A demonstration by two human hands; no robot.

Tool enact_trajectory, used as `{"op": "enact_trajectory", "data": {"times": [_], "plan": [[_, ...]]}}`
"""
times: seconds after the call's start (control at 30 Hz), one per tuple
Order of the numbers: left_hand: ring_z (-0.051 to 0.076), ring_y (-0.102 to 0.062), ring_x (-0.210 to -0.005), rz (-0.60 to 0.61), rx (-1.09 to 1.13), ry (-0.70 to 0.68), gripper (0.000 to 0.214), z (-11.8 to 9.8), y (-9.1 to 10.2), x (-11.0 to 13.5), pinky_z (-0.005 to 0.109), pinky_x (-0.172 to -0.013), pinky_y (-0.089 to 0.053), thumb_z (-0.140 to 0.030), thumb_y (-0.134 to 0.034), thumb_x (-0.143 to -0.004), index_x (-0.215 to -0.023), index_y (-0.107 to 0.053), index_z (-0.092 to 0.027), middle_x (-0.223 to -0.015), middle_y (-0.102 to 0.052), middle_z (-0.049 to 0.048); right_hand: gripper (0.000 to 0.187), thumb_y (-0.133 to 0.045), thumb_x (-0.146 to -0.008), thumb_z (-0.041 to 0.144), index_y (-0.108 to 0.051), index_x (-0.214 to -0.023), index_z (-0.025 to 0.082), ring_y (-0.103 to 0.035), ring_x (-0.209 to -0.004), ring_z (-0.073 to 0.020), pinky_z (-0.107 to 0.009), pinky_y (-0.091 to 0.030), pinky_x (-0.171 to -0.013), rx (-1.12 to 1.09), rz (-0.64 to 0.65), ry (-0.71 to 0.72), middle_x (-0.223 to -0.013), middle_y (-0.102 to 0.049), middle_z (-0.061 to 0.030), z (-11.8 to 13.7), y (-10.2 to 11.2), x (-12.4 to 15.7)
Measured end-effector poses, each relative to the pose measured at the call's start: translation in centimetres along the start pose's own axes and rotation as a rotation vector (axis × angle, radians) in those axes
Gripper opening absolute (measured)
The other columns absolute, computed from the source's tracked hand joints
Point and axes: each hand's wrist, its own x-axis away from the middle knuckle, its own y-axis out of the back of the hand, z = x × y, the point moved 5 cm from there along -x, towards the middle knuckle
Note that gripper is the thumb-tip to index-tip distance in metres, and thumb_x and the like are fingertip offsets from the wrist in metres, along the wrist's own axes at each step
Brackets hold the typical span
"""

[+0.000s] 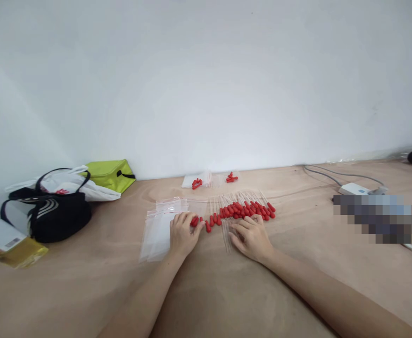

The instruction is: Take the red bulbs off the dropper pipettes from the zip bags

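My left hand [184, 236] lies over the right part of the clear zip bags [158, 232], its fingers curled around a red rubber bulb [194, 221] that shows between thumb and index finger. Just right of it runs a row of glass droppers with red bulbs [234, 210], their thin clear tubes [243, 197] pointing mostly toward the wall. My right hand [251, 236] is at the near side of this pile, fingers bent and apart. Its fingertips are beside several clear tubes [226, 236] that point toward me; whether they touch is unclear.
Against the wall lie two small groups of red-bulbed droppers [196, 183] [232, 177] on clear bags. At left stand a black handbag [63, 218], a white plastic bag [102, 191], a lime-green bag [107, 173] and a yellow packet [19, 251]. A power strip [354, 189] with cables is at right, near a blurred-out object [377, 218].
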Motion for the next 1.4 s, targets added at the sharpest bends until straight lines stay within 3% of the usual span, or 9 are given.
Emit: {"op": "enact_trajectory", "data": {"times": [0.27, 0.5, 0.73, 0.9, 1.0, 1.1, 1.2, 1.3, 1.4], "plan": [[0.027, -0.048, -0.096, 0.063, 0.012, -0.075, 0.017, -2.6, -1.2, -0.5, 0.043, -0.082, -0.035, -0.036, -0.066, -0.066, -0.071, -0.061, -0.021, -0.100, -0.056, 0.0081, 0.052, -0.054, -0.068, 0.061, -0.063, -0.096, 0.019, -0.048, -0.075, -0.0168, -0.035, -0.024, -0.075, -0.031, 0.116, 0.041, -0.077, -0.062, -0.0045, 0.4, 0.2, -0.2], [0.027, -0.049, -0.096, -0.013, -0.002, -0.015, 0.008, -2.4, -1.4, -0.8, 0.042, -0.083, -0.036, -0.026, -0.062, -0.067, -0.063, -0.060, -0.020, -0.097, -0.058, 0.0077, 0.030, -0.051, -0.079, 0.045, -0.063, -0.091, 0.021, -0.048, -0.073, -0.0147, -0.033, -0.024, -0.073, -0.083, 0.067, -0.059, -0.074, -0.061, -0.0023, 0.0, 0.6, -0.3], [0.025, -0.052, -0.091, -0.187, 0.066, 0.047, 0.013, -1.1, 0.6, 0.0, 0.040, -0.079, -0.039, -0.027, -0.057, -0.074, -0.064, -0.060, -0.019, -0.090, -0.058, 0.0081, 0.020, -0.049, -0.081, 0.031, -0.062, -0.092, 0.021, -0.049, -0.074, -0.0154, -0.033, -0.029, -0.072, -0.099, 0.002, -0.105, -0.076, -0.059, -0.0026, -1.0, 0.4, 0.2], [0.022, -0.051, -0.090, -0.162, 0.168, -0.141, 0.012, -1.4, 2.3, 1.3, 0.038, -0.080, -0.039, -0.026, -0.050, -0.080, -0.076, -0.060, -0.020, -0.089, -0.058, 0.0062, 0.039, -0.049, -0.080, 0.031, -0.051, -0.116, 0.016, -0.047, -0.098, -0.0208, -0.035, -0.034, -0.080, -0.061, -0.081, -0.034, -0.107, -0.053, -0.0113, -1.1, 0.8, 0.3], [0.021, -0.050, -0.093, -0.101, 0.213, -0.246, 0.011, -2.2, 2.5, 1.9, 0.037, -0.082, -0.039, -0.025, -0.050, -0.081, -0.081, -0.061, -0.022, -0.092, -0.058, 0.0052, 0.047, -0.051, -0.080, 0.036, -0.045, -0.123, 0.020, -0.043, -0.108, -0.0228, -0.039, -0.031, -0.087, -0.022, -0.048, 0.041, -0.120, -0.048, -0.0111, -0.6, 1.0, 0.1], [0.020, -0.050, -0.095, -0.055, 0.242, -0.295, 0.012, -2.9, 2.4, 2.2, 0.037, -0.084, -0.038, -0.025, -0.050, -0.082, -0.081, -0.061, -0.023, -0.092, -0.059, 0.0044, 0.038, -0.051, -0.081, 0.036, -0.051, -0.117, 0.025, -0.044, -0.107, -0.0213, -0.041, -0.025, -0.093, -0.024, -0.005, 0.098, -0.113, -0.056, -0.0058, -0.1, 0.9, 0.0], [0.020, -0.051, -0.094, -0.017, 0.257, -0.316, 0.014, -3.3, 2.1, 2.1, 0.037, -0.084, -0.039, -0.026, -0.048, -0.083, -0.080, -0.061, -0.024, -0.092, -0.060, 0.0037, 0.025, -0.053, -0.081, 0.034, -0.060, -0.104, 0.028, -0.049, -0.095, -0.0176, -0.042, -0.021, -0.094, -0.039, 0.013, 0.119, -0.091, -0.064, -0.0008, 0.1, 0.6, 0.0], [0.020, -0.051, -0.095, 0.007, 0.253, -0.324, 0.015, -3.4, 2.1, 2.0, 0.037, -0.085, -0.039, -0.025, -0.047, -0.083, -0.080, -0.062, -0.023, -0.093, -0.061, 0.0039, 0.017, -0.051, -0.082, 0.030, -0.064, -0.093, 0.028, -0.051, -0.079, -0.0139, -0.041, -0.020, -0.092, -0.062, 0.030, 0.130, -0.071, -0.063, 0.0017, 0.2, 0.3, 0.1], [0.021, -0.050, -0.102, 0.033, 0.234, -0.359, 0.017, -3.8, 2.0, 2.0, 0.039, -0.089, -0.038, -0.027, -0.049, -0.082, -0.093, -0.061, -0.023, -0.103, -0.060, 0.0055, 0.017, -0.048, -0.084, 0.028, -0.065, -0.088, 0.026, -0.049, -0.075, -0.0132, -0.041, -0.020, -0.091, -0.082, 0.026, 0.154, -0.066, -0.061, 0.0014, 0.5, 0.5, 0.0]]}}
